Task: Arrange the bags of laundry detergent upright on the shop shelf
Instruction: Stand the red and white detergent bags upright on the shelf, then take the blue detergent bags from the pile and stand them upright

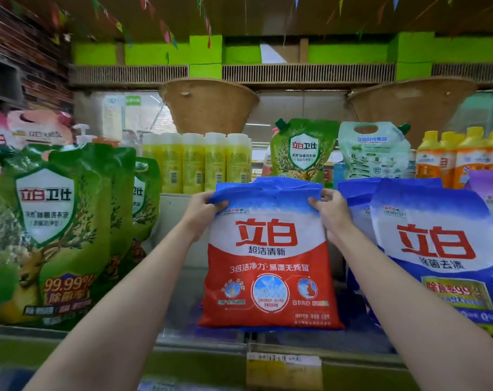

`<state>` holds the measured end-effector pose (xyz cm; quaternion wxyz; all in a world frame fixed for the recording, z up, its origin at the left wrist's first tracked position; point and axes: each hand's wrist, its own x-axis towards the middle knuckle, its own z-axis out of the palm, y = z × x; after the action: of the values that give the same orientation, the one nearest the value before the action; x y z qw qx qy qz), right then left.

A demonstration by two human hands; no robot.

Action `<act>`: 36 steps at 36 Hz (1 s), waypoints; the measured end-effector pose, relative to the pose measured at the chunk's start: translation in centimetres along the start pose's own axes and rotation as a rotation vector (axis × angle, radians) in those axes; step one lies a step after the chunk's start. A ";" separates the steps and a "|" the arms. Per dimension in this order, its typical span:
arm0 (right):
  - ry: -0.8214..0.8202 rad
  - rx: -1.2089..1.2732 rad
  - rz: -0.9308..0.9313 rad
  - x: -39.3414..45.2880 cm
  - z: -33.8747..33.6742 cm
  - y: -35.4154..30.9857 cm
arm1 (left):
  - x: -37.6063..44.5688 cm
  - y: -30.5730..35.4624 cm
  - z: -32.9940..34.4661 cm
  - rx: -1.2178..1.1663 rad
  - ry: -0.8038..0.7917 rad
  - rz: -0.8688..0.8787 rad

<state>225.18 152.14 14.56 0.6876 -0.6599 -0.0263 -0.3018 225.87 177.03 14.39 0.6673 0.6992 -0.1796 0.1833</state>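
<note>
The red bag (269,258) of detergent stands upright in the middle of the shelf (206,338), with its bottom edge on the shelf surface and its blue top band a little crumpled. The left hand (204,211) grips the top left corner of the bag, and its fingers (219,206) are closed over the blue band. The right hand (328,207) grips the top right corner in the same way, with the fingers (314,204) folded on the front of the bag. Both bare forearms reach up from the lower edge of the view. Just behind the red bag some blue of another bag shows at its top and bottom edges. Just beside it on the right stand blue bags (437,249), upright and leaning slightly. On the left, apart from the red bag, stand green pouches (48,235) with a shield label. Behind, on a higher level, there is a row of yellow bottles (197,162), a green pouch with a spout (303,149), a pale pouch (373,150) and orange bottles (459,156). A price label (283,369) is fixed on the front edge of the shelf below the red bag.
</note>
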 end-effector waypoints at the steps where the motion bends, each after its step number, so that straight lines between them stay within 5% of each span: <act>1: -0.057 0.028 0.003 -0.4 0.0 -0.1 | -0.1 -0.2 0.1 -0.006 0.001 0.005; 4: -0.142 0.024 -0.004 -1.2 0.0 -0.1 | -0.4 -0.2 0.8 -0.034 0.015 -0.023; 12: 0.048 -0.191 -0.250 0.0 1.2 -3.7 | 1.2 3.1 1.4 0.004 0.252 0.176; 17: -0.032 -0.178 -0.083 0.7 1.2 -2.3 | 1.4 2.0 1.4 0.135 0.241 0.026; 30: -0.027 -0.227 -0.033 -3.2 0.4 -1.7 | -2.9 1.8 1.6 0.179 0.282 -0.133; 36: -0.200 -0.219 0.182 -8.1 -1.5 0.3 | -8.2 -0.7 1.2 0.305 0.016 -0.325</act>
<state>218.17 153.86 10.54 0.6300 -0.7572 -0.0015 -0.1723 219.17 175.93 9.66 0.5759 0.8103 -0.0297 0.1040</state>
